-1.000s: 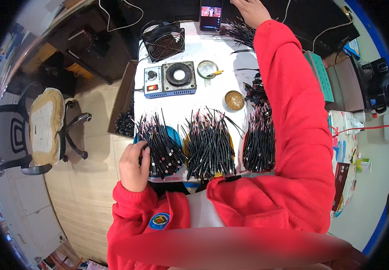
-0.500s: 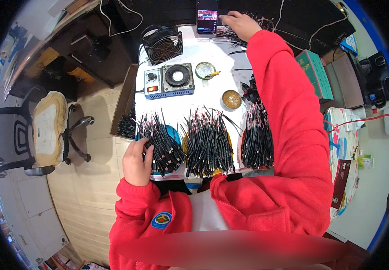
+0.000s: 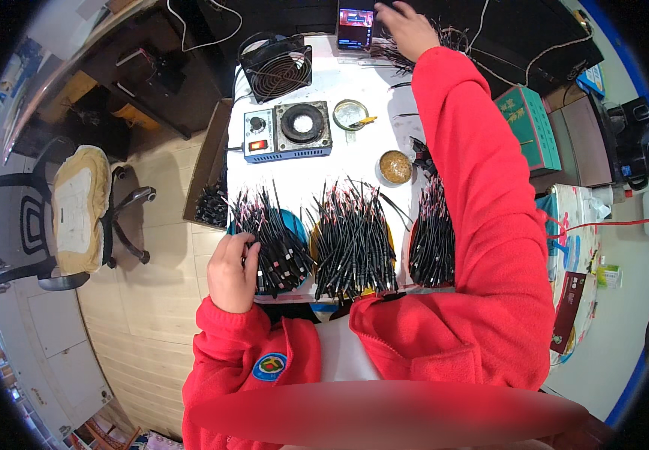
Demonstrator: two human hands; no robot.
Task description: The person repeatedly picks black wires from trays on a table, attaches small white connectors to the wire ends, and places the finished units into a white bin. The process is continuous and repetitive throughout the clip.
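Observation:
My left hand rests at the left edge of a bundle of black cables on a blue plate. Its thumb and fingers are apart, with nothing visible between them. At the far end of the table, my right hand reaches to the upper right edge of an upright phone with a lit screen. Its fingers are spread and hold nothing. I cannot tell whether they touch the screen. More cables lie on a yellow plate in the middle, and another bundle sits to the right, partly covered by my right sleeve.
A heating unit with a lit red switch stands mid-table, a black fan behind it. Right of it are a glass dish and a round tin of brownish stuff. Loose wires lie by the phone; a green box stands right.
The view has shifted slightly. My right hand has moved up a little along the phone's right side, fingers now at its upper edge. The left hand has stayed by the cables.

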